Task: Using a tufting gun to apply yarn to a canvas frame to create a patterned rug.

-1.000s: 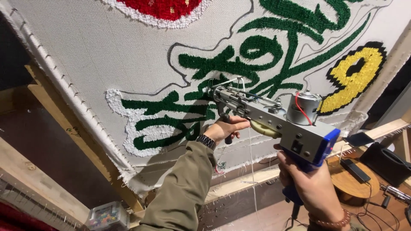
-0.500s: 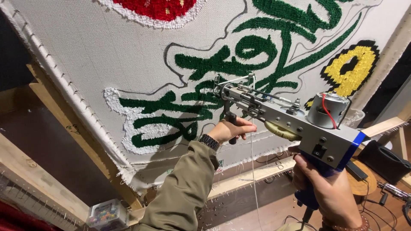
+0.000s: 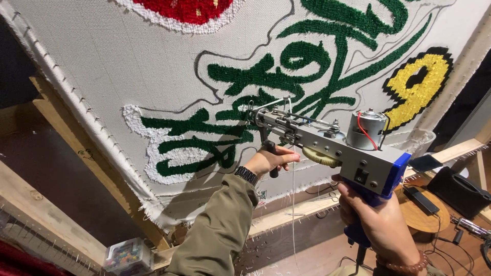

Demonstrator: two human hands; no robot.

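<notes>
**Tufting gun held two-handed against stretched cloth**

The tufting gun [image 3: 327, 140] is held up in the middle of the view, its needle end pressed to the white cloth [image 3: 102, 66] at the green tufted lettering [image 3: 266, 76]. The body is tilted, with the front end higher and to the left, the blue rear housing lower and to the right. A silver motor with red wire is seen on top near the rear.

The right hand [image 3: 381, 225] is closed around the blue pistol grip under the rear housing; a bead bracelet is seen at the wrist. The left hand [image 3: 271, 161] is wrapped around the short black front handle below the needle end, fingers curled shut; a dark watch and an olive sleeve are seen behind it.

The cloth is stretched over a wooden frame [image 3: 56, 122]. A yellow tufted shape [image 3: 424, 84] outlined in black lies to the right of the gun, a red patch [image 3: 189, 10] edged in white at the top. A small box of coloured bits [image 3: 128, 254] rests at lower left.
</notes>
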